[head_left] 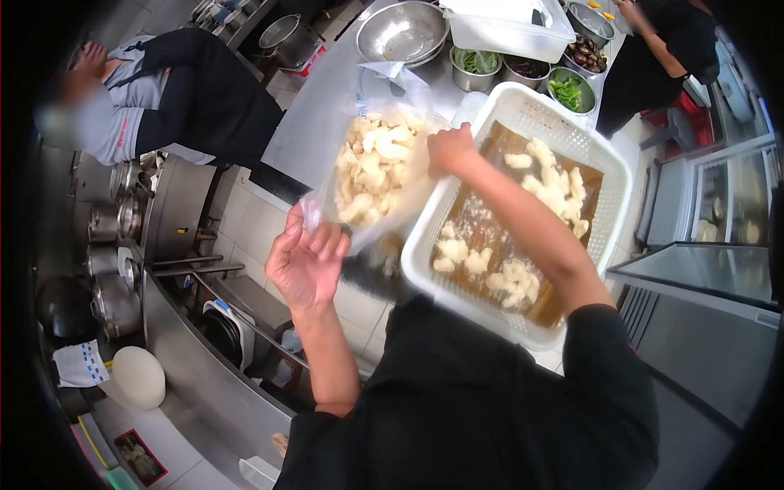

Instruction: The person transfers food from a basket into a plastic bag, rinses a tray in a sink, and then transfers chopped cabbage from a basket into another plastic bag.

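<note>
A clear plastic bag (380, 163), largely filled with pale, lumpy battered pieces, hangs between my two hands. My left hand (306, 257) has its fingers curled on the bag's near left edge. At the bag's right side, my right hand (451, 151) is closed on the plastic, over the left rim of a white perforated basket (611, 175). Brown paper (486, 273) lines the basket, with crumbs and several clumps of the same pale pieces (555, 188) on it. My right forearm crosses over the basket.
Metal bowls with green vegetables (572, 91), a steel colander (400, 33) and a white plastic tub (510, 37) stand on the steel table (314, 122). One person (196, 98) is at the left, another (661, 49) at the upper right. A glass-doored unit (710, 273) is at right.
</note>
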A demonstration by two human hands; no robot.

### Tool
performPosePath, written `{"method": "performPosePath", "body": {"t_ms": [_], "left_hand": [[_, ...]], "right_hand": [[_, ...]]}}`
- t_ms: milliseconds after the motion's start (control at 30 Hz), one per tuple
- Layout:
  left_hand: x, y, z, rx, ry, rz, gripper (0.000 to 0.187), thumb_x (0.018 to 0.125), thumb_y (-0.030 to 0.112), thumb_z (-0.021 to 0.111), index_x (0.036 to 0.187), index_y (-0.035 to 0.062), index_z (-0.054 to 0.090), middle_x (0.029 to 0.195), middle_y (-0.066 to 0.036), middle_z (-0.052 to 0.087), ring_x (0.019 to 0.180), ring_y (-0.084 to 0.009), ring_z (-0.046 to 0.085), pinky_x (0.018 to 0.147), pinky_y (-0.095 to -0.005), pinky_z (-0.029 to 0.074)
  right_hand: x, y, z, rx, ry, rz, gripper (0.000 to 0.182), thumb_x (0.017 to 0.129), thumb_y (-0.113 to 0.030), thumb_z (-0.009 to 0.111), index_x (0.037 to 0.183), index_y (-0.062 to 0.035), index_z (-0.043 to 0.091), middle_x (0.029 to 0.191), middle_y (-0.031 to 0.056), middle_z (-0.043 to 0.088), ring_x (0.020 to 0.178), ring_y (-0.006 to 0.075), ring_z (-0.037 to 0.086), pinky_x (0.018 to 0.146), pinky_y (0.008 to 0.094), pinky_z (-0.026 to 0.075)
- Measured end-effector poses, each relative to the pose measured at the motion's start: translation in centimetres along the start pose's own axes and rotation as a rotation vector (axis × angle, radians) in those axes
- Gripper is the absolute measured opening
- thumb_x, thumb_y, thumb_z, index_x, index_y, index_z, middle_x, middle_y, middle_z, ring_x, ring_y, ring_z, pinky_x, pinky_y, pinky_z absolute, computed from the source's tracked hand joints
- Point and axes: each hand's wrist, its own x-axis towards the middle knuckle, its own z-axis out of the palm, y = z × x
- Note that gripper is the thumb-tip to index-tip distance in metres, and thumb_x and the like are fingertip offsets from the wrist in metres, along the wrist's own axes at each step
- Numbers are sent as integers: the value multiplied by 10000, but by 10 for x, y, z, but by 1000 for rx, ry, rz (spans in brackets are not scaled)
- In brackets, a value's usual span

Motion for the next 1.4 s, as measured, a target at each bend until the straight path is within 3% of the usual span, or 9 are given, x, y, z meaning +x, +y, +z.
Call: {"method": "performPosePath", "body": {"t_ms": [233, 633, 733, 1067, 1133, 1167, 1233, 1367, 1400], "left_hand": [[-2, 0, -6, 2, 15, 49, 332, 833, 255, 524, 1064, 23, 580, 646, -40, 439, 583, -141, 370, 605, -297, 318], [-2, 12, -17, -34, 26, 112, 368, 819, 280, 525, 1061, 8, 578, 644, -40, 443, 592, -147, 379, 630, -305, 332], [-4, 11, -18, -20, 48, 114, 339, 824, 267, 515, 1060, 29, 567, 640, -32, 437, 589, -147, 388, 626, -310, 337], [-4, 10, -17, -7, 71, 83, 293, 836, 249, 515, 1059, 63, 551, 635, -16, 432, 581, -138, 396, 621, -315, 346], [-3, 8, -16, -9, 48, 78, 312, 839, 254, 513, 1070, 47, 552, 648, -21, 436, 595, -139, 395, 628, -312, 341], [-4, 8, -15, -14, 31, 70, 329, 842, 261, 510, 1075, 32, 553, 659, -26, 438, 609, -140, 392, 634, -308, 336], [-3, 7, -12, -23, -6, 50, 355, 846, 265, 510, 1089, 10, 553, 676, -35, 444, 626, -142, 390, 644, -304, 330], [-5, 9, -16, -30, -52, 39, 386, 851, 248, 523, 1132, -16, 545, 704, -50, 453, 638, -143, 385, 656, -306, 323], [-6, 9, -15, -28, -56, 37, 388, 852, 247, 523, 1133, -18, 544, 706, -50, 453, 640, -143, 384, 656, -306, 323]], "right_hand": [[74, 6, 43, 49, -24, 52, 453, 698, -214, 738, 1128, -96, 659, 1201, 74, 624, 1123, 229, 594, 850, 346, 501], [72, 3, 35, -303, -313, 40, 494, 701, -352, 733, 1155, -169, 665, 1213, 65, 617, 1136, 279, 576, 904, 493, 453], [74, 6, 38, -282, -293, 3, 474, 704, -322, 725, 1140, -145, 668, 1205, 86, 618, 1115, 289, 587, 894, 461, 475], [57, 35, -43, 114, 296, -26, 379, 720, -213, 646, 1031, 2, 657, 1100, 246, 624, 1018, 347, 627, 847, 376, 526], [26, 18, -82, 214, 211, -156, 294, 709, -236, 667, 921, -36, 709, 952, 185, 685, 905, 276, 668, 813, 338, 530], [31, 22, -72, 641, 151, -345, 291, 726, -226, 670, 927, -20, 709, 800, 116, 702, 726, 193, 668, 723, 303, 525], [3, 12, -77, 911, -78, -544, 392, 826, -302, 670, 1100, -21, 659, 936, 114, 701, 860, 177, 659, 813, 299, 501], [-16, 77, -58, 557, 228, -443, 498, 801, -355, 705, 1207, -85, 608, 1084, 122, 664, 1006, 257, 618, 884, 352, 475], [-26, 93, -50, 476, 141, -325, 578, 774, -395, 723, 1250, -104, 573, 1136, 131, 636, 1047, 275, 598, 916, 372, 463]]}}
